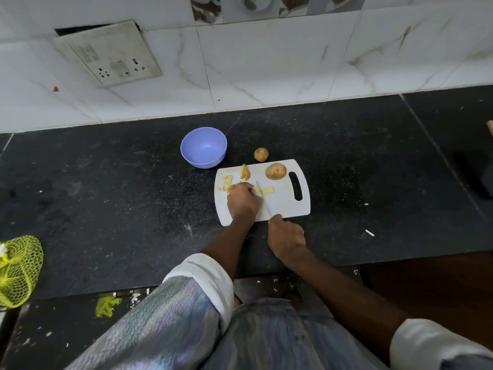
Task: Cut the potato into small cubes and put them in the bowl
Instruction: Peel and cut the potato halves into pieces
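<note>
Black speckled granite counter against a white marble-look tiled wall, with a grubby switch plate (106, 53) up at about 10 o'clock. A white plastic cutting board (285, 206) sits mid-counter, handle slot to the right.

On the board, the left hand (243, 201) is curled down over a pale potato strip (266, 190), pinning it in place, fingertips tucked under so I can't see exactly how they sit. The right hand (286, 236) is wrapped around the handle of a small knife (262, 194), with the blade running up toward 11 o'clock and its edge on the strip just beside the left knuckles.

More cut wedges (245, 172) lie at the board's 11 o'clock corner, a whole unpeeled potato (275, 171) at 1 o'clock, and a smaller potato (261, 154) just off the board's far edge. The lavender bowl (203, 147) is at 10 o'clock from the board and looks empty, so no cubes are in yet.

Handling-wise I'd guess raw potato is firm but starchy-wet, so thin strips probably slide. Best to hold them flat side down, fingers back from the edge. Cubes will be light, so scoop them by the handful.

Yellow mesh bag (18, 271) off at 8 o'clock.
</note>
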